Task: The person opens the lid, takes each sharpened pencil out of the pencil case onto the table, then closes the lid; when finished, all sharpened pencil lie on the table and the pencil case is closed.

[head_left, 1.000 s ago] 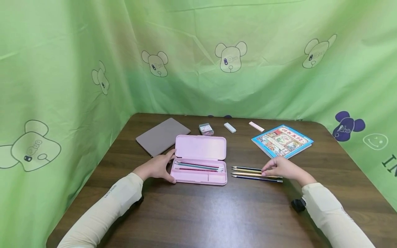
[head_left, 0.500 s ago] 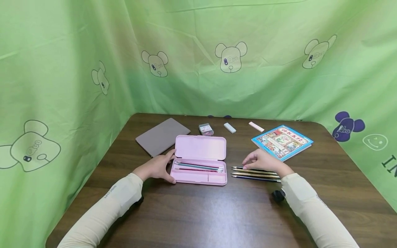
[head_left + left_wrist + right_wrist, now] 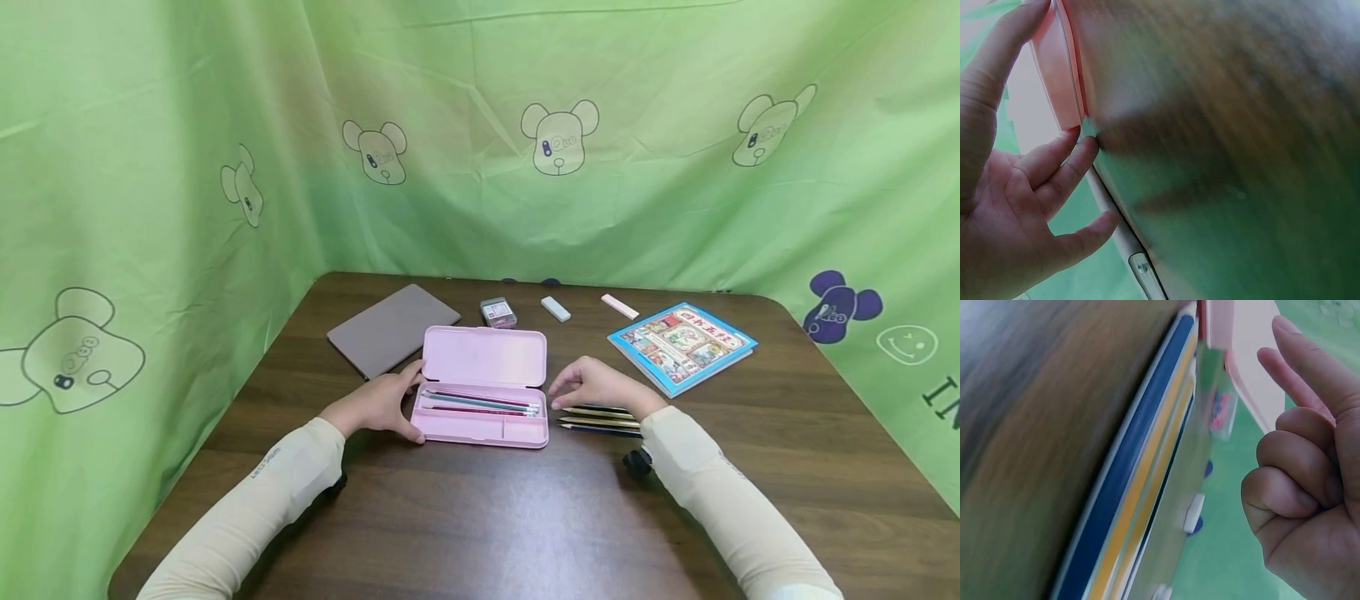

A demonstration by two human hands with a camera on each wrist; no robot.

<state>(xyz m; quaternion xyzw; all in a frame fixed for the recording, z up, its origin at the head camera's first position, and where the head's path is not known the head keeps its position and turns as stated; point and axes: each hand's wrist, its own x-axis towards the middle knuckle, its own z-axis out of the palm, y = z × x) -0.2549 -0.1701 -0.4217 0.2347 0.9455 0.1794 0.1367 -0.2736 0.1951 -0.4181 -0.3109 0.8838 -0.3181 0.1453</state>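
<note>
A pink pencil case (image 3: 484,357) lies with its lid up, several pencils (image 3: 480,403) in its long rear compartment. My left hand (image 3: 375,404) grips the case's left end, thumb at the front corner and fingers at the back. In the left wrist view, fingertips (image 3: 1088,145) meet the end of the pink case (image 3: 1060,69). My right hand (image 3: 596,385) hovers over the points of several navy and yellow pencils (image 3: 600,430) lying side by side right of the case. Its thumb and index finger (image 3: 1304,356) are extended and apart with nothing between them; the other fingers are curled.
Behind the case are a small clear box (image 3: 498,313), a white eraser (image 3: 556,309) and a pink bar (image 3: 620,306). A flat grey slab like a closed laptop (image 3: 393,329) lies back left, a blue-bordered book (image 3: 684,343) back right. Green cloth (image 3: 480,225) hangs behind the table.
My right hand has let go of the pencils and moved left along them toward the pencil case's right end. The left hand and case have stayed put.
</note>
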